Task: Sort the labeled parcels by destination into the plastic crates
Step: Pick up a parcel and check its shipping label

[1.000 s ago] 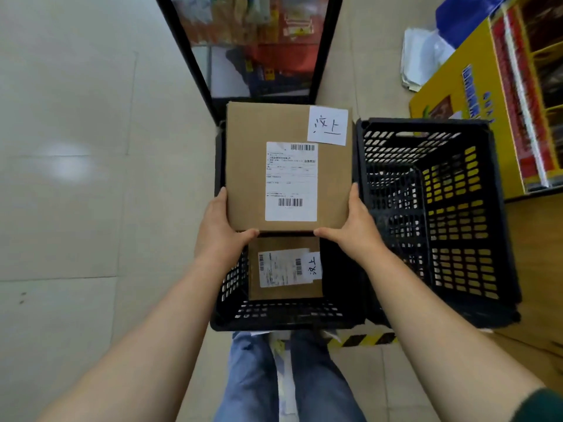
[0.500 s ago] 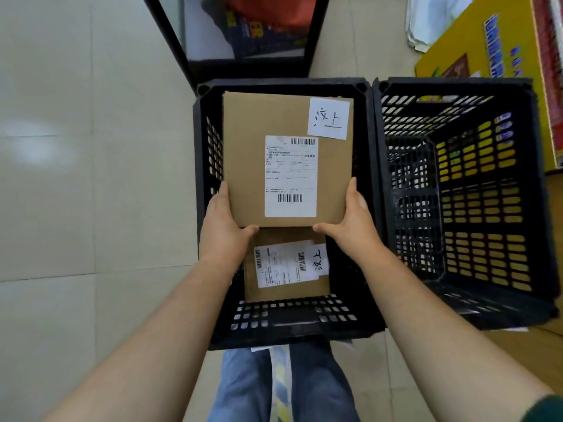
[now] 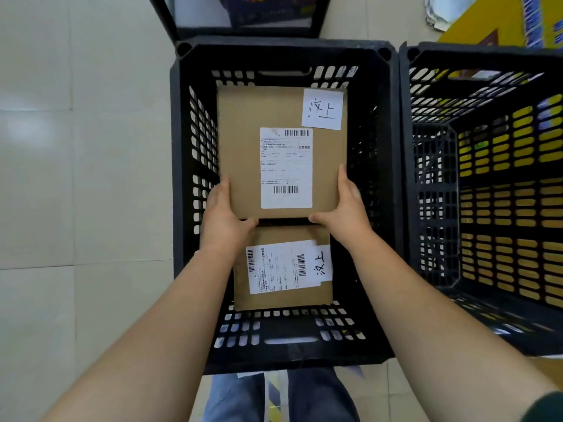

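Note:
A flat brown parcel [image 3: 240, 141] with a white shipping label and a handwritten white note at its top right corner sits inside the left black plastic crate [image 3: 182, 123]. My left hand [image 3: 222, 217] grips its near left corner and my right hand [image 3: 344, 208] grips its near right corner, thumbs under the near edge. A second brown parcel [image 3: 283, 300] with the same kind of handwritten note lies on the crate floor, nearer to me and partly under the held one.
A second black crate [image 3: 432, 190] stands touching on the right, nothing visible inside. A yellow printed box [image 3: 493, 25] lies behind it. A black-framed rack [image 3: 243, 28] stands beyond the left crate. Pale floor tiles [image 3: 76, 178] spread to the left.
Both hands have lowered the parcel from above the crate rim down into the left crate. The camera has tipped further down and closer.

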